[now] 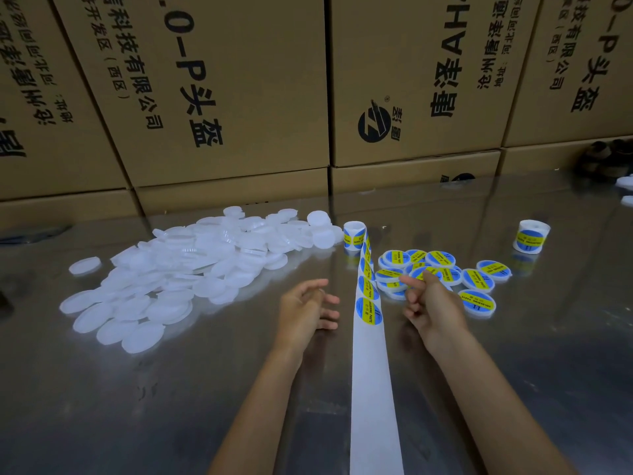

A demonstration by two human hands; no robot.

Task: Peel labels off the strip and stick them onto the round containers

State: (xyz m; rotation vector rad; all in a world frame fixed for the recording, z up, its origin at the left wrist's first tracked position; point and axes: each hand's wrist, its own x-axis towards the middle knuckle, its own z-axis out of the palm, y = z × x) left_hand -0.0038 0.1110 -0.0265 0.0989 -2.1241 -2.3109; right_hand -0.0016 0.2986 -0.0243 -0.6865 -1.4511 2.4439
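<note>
A white backing strip (372, 389) runs from a label roll (355, 234) toward me down the middle of the metal table (171, 406). Blue-and-yellow round labels (368, 311) sit on its far part; the near part is bare. A big heap of plain white round containers (191, 269) lies to the left. A cluster of labelled containers (440, 260) lies to the right. My left hand (308, 311) hovers left of the strip with relaxed fingers, holding nothing. My right hand (430, 303) is over the near edge of the labelled cluster, fingers loosely curled, with nothing visible in it.
A second label roll (531, 236) stands further right. Stacked cardboard boxes (239, 97) wall off the back of the table. A dark object (606, 159) and a few white containers (625, 181) sit at the far right.
</note>
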